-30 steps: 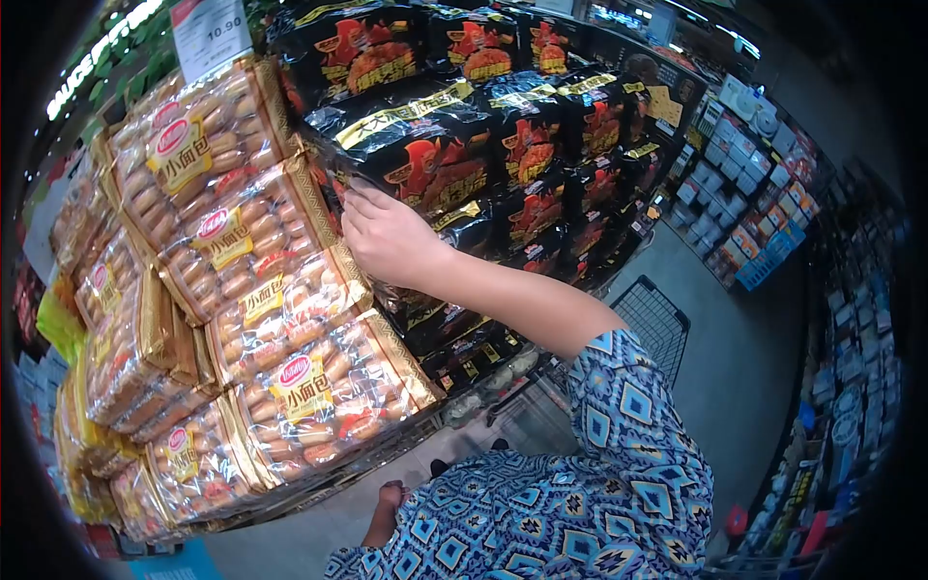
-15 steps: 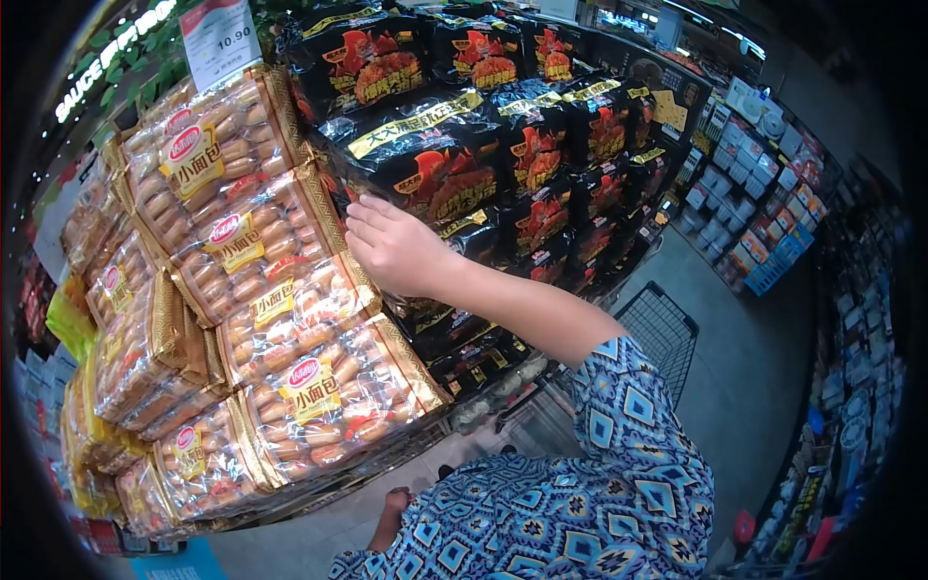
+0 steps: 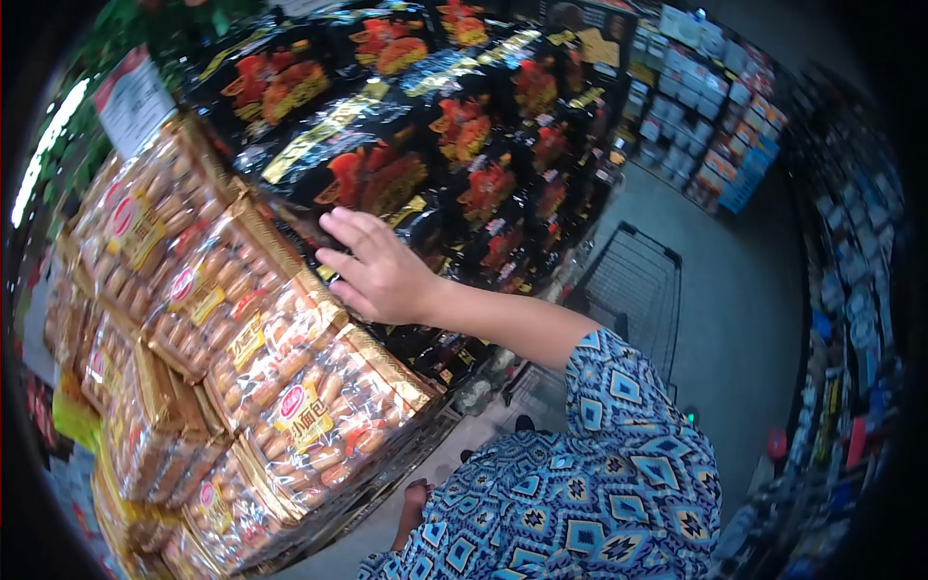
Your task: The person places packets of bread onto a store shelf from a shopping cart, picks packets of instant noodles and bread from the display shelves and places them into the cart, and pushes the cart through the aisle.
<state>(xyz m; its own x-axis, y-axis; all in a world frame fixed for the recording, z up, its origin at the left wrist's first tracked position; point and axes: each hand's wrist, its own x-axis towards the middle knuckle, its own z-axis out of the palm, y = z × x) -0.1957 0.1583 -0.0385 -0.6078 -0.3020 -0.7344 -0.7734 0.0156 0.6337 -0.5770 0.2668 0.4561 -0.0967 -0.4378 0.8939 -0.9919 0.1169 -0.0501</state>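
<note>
My right hand (image 3: 377, 269) reaches leftward with its fingers spread and holds nothing. It is over the seam between the stacked clear-and-gold packs of small bread rolls (image 3: 314, 416) and the shiny black packages with red pictures (image 3: 372, 179). Whether the fingertips touch a package I cannot tell. Low at my side hangs my left hand (image 3: 416, 495), small and dark in the view, its fingers mostly hidden.
A price sign (image 3: 135, 101) stands above the bread packs. Beyond the black packages is a wire shopping cart (image 3: 633, 280) on the grey aisle floor (image 3: 744, 280). Stocked shelves (image 3: 710, 97) stand farther back, and more shelving runs along the right.
The view has tilted and shifted, so the packages sit farther left and appear blurred. My right hand's fingers, closer together before, are now spread. The left hand still hangs low.
</note>
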